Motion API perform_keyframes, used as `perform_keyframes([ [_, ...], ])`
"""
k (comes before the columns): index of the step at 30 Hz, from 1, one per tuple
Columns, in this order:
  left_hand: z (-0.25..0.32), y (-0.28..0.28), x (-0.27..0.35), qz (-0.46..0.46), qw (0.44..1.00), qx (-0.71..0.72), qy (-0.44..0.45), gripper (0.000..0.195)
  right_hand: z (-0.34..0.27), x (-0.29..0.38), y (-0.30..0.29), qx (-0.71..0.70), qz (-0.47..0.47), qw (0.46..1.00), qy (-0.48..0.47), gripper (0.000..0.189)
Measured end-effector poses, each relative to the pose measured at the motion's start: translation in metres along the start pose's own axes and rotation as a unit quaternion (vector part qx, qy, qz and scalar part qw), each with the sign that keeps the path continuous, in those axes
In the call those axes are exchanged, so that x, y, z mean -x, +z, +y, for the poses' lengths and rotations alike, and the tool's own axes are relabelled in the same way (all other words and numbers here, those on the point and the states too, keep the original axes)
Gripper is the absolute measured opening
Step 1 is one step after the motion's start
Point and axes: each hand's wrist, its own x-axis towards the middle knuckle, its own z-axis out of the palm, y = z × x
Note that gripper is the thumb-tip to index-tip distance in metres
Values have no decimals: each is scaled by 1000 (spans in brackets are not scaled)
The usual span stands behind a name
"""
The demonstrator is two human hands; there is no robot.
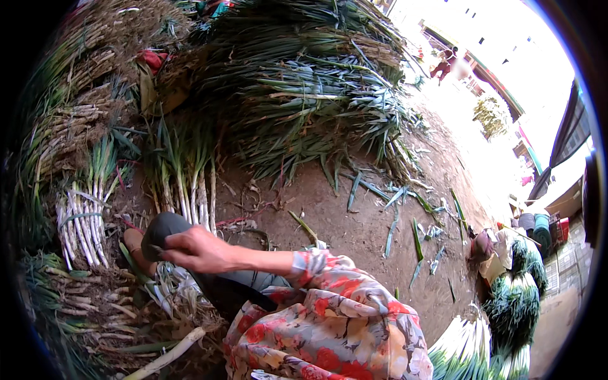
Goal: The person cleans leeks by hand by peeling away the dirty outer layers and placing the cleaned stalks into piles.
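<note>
My right hand [199, 249] is over the raised knee in dark grey trousers [161, 230], its fingers curled; whether they pinch anything is hidden. My left hand is out of view. Left of the knee lies a bundle of leeks [85, 223], bound with a band around the white stalks. More leeks [190, 194] lie just beyond the knee, leaves pointing away. A single thick leek stalk [168, 354] slants across the bottom left, over a heap of rooted leeks [99, 308]. Pale loose peelings [178, 285] lie beside the leg.
A large pile of leafy leeks [304, 95] rises ahead, with another rooty pile [71, 128] at left. Cut leaves [392, 228] litter the dirt ground. Leek bundles [513, 304] stand at right, near a filled sack [482, 247]. A person [444, 64] is far off.
</note>
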Motion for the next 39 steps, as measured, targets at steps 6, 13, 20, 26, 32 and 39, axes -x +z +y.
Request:
perform_keyframes([
  [6, 2, -6, 6, 6, 1000, 0, 3, 57, 29, -13, 152, 460, -68, 877, -121, 33],
  [13, 7, -17, 10, 10, 1000, -6, 9, 58, 32, -2, 283, -167, -413, 891, 82, 49],
  [20, 15, -30, 17, 29, 999, -9, 25, 59, 6, 9, 267, -54, -329, 942, 21, 46],
  [26, 20, -31, 21, 44, 998, -10, 42, 59, 7, -12, 282, -32, -359, 932, -22, 41],
  [32, 69, -49, 61, 85, 992, 21, 87, 60, 57, -22, 333, -334, -362, 870, -19, 13],
  [39, 59, -31, 60, -36, 981, 154, 112, 63, 23, -28, 274, -449, -396, 693, 402, 28],
])
